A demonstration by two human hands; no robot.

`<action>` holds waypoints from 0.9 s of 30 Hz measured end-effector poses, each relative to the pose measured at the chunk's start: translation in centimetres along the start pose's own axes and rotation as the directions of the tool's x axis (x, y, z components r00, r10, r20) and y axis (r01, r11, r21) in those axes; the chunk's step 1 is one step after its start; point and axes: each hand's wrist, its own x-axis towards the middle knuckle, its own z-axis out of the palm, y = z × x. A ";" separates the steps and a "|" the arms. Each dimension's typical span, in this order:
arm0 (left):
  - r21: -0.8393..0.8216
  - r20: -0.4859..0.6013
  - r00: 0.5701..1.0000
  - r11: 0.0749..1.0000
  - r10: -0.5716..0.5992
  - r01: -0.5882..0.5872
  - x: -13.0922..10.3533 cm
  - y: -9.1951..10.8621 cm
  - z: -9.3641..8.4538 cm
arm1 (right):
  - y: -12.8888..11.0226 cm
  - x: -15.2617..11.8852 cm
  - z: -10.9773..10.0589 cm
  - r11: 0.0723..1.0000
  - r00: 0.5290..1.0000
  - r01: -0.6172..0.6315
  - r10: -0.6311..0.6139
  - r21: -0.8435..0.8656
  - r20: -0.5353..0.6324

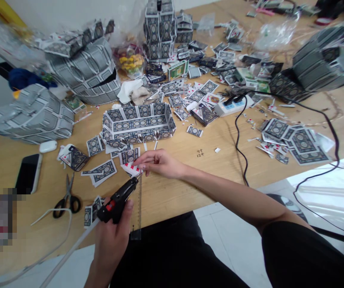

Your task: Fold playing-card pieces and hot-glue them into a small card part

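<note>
My left hand [114,228] is wrapped round a black hot glue gun [119,200] with a red trigger, its nozzle pointing up and to the right. A long white glue stick or cord trails from the gun's rear. In front of the nozzle, my right hand [161,163] pinches a playing card [131,169] showing red pips. The nozzle tip is close to the card's edge; contact cannot be made out. Just beyond stands an open rectangular box made of playing cards [138,125]. A clear ruler [137,212] lies under the gun's tip, reaching over the table edge.
Scissors [67,199], a phone [28,173] and loose cards [103,173] lie at left. Woven card baskets [82,68] stand behind. A power strip [233,106] with black cables sits right of centre. More cards [297,140] are piled at right.
</note>
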 end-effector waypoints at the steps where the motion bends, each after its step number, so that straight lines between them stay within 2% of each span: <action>1: -0.003 -0.002 1.000 1.000 0.003 -0.003 0.0 0.0 0.0 | 0.0 0.0 0.0 1.000 1.000 -0.003 0.003 -0.007 -0.006; 11: -0.017 -0.012 1.000 1.000 -0.025 0.025 0.0 0.2 0.1 | -0.1 0.0 0.0 1.000 1.000 0.001 -0.001 -0.023 -0.001; 18: 0.010 -0.015 0.999 1.000 -0.029 0.029 -0.1 0.1 0.1 | 0.3 -0.1 0.3 0.996 0.998 0.066 -0.067 -0.051 0.000; 24: 0.038 0.071 0.997 0.999 0.023 -0.026 0.4 0.3 -0.7 | -0.1 -0.4 0.6 0.989 0.996 0.079 -0.084 -0.128 -0.033; 27: -0.017 0.097 0.995 1.000 -0.016 0.018 0.0 0.2 -1.1 | -0.4 -0.4 0.7 0.990 0.996 0.061 -0.069 -0.128 -0.057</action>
